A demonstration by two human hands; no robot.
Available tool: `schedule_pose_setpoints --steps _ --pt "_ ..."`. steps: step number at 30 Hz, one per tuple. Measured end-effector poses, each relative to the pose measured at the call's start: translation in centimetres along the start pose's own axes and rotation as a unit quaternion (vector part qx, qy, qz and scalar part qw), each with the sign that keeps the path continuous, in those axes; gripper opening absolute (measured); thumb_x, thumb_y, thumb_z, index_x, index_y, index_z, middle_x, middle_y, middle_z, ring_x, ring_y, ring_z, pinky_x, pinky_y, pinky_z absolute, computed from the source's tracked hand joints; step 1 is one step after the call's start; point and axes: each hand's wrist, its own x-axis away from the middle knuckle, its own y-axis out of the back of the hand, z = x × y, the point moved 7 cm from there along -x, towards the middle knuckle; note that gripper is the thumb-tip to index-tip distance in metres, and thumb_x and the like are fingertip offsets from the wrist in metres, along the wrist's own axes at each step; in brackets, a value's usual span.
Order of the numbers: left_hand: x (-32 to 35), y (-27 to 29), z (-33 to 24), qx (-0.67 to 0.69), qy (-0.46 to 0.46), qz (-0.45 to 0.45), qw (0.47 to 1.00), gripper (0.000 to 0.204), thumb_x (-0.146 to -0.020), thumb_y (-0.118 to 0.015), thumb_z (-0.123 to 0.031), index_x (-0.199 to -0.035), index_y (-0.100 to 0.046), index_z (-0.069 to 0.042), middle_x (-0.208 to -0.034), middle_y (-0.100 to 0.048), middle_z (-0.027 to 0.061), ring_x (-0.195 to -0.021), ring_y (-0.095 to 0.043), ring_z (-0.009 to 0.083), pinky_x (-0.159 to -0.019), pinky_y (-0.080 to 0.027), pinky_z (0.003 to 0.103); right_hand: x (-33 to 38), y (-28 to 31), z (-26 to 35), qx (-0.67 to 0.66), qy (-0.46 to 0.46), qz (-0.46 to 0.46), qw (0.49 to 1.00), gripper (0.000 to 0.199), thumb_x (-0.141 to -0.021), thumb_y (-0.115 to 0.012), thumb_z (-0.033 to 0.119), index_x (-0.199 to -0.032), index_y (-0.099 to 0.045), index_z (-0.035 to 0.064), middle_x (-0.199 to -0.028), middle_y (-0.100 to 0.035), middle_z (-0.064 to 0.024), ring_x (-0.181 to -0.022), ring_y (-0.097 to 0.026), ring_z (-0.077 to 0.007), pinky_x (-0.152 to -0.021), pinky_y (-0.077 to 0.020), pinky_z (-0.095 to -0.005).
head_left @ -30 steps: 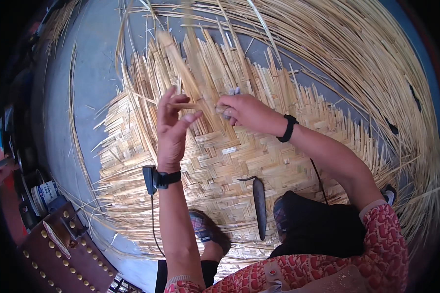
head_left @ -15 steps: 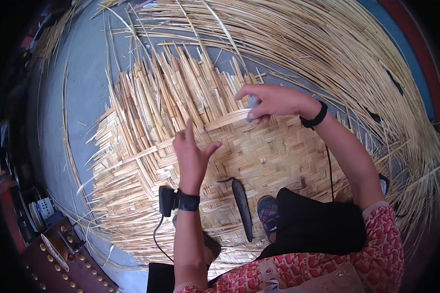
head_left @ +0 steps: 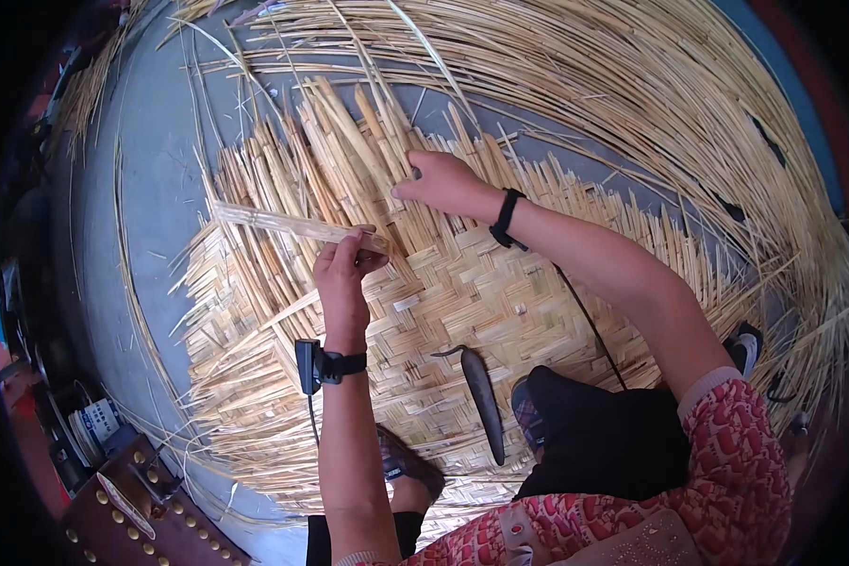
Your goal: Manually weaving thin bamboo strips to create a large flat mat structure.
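Pale split bamboo fills nearly the whole head view, and I read it as a large woven mat lying on a grey floor.

My left hand is raised over the mat with thumb and fingers closed on a flat bamboo strip, which runs from the pinch out toward my left, above the loose ends. My right hand lies farther up, fingers curled and pressing among the upright strip ends at the far edge of the weave; whether it grips one of them I cannot tell. Both wrists carry dark bands, and a small black device hangs at the left one.

As I judge it, the middle of the mat, just ahead of my knees, is closely plaited and finished, while the far and left borders are a fringe of unwoven ends, so a fair stretch remains. The strip in my left hand is not yet laid in.

A dark curved knife rests on the woven part near my knee. A great sweep of long thin bamboo slivers lies beyond the mat.
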Motion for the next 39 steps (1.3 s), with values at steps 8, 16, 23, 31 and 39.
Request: schedule_pose_setpoints --steps 8,16,23,31,39 --pt "-1.1 -4.2 3.1 -0.018 0.026 0.077 0.997 0.037 -0.099 -0.059 -0.025 -0.124 -0.058 0.002 -0.098 -0.066 0.0104 -0.085 -0.062 0.0176 -0.075 -0.052 0.031 6.1 3.0 2.1 0.045 0.204 -0.086 0.974 0.037 -0.088 -0.069 0.033 -0.104 -0.057 0.0014 -0.085 -0.063 -0.0191 -0.079 -0.061 -0.0373 -0.074 -0.049 -0.0441" --pt "3.0 -1.8 0.8 -0.746 -0.265 0.083 0.605 0.073 -0.082 -0.073 -0.034 -0.148 -0.042 -0.025 -0.112 -0.051 0.0115 -0.104 -0.047 0.0311 -0.092 -0.038 0.046 6.4 0.6 0.0 0.329 0.16 0.067 0.928 0.021 -0.086 -0.057 0.02 -0.085 -0.069 0.0031 -0.075 -0.068 -0.0133 -0.074 -0.068 -0.035 -0.065 -0.0521 -0.0466" --pt "4.2 -11.7 -1.8 -0.753 -0.282 0.186 0.565 0.059 -0.079 -0.076 -0.035 -0.13 -0.056 -0.013 -0.107 -0.056 0.0138 -0.105 -0.052 0.0336 -0.087 -0.043 0.045 9.4 12.5 -8.7 0.2 -0.013 0.081 0.976 0.025 -0.08 -0.072 0.037 -0.081 -0.072 0.0125 -0.074 -0.069 -0.0076 -0.071 -0.068 -0.0231 -0.058 -0.0491 -0.0405" --pt "1.0 -9.4 0.2 -0.208 -0.1 0.14 0.963 0.043 -0.106 -0.042 -0.028 -0.103 -0.068 0.006 -0.09 -0.067 0.0112 -0.079 -0.067 0.0183 -0.075 -0.056 0.032 5.7 8.2 -7.0 -0.009 -0.066 0.146 0.987 0.051 -0.098 -0.05 0.05 -0.094 -0.065 0.0017 -0.084 -0.064 -0.0113 -0.077 -0.064 -0.0177 -0.066 -0.0522 -0.0312" --pt "2.3 -10.9 -3.6 -0.258 -0.187 0.186 0.929 0.031 -0.099 -0.048 -0.018 -0.09 -0.069 0.004 -0.09 -0.062 0.0066 -0.084 -0.059 0.0157 -0.08 -0.047 0.028 4.5 6.1 -6.0 -0.043 -0.092 0.09 0.991 0.052 -0.078 -0.072 0.018 -0.118 -0.046 -0.0017 -0.102 -0.063 -0.0242 -0.089 -0.063 -0.04 -0.075 -0.0515 -0.0416"
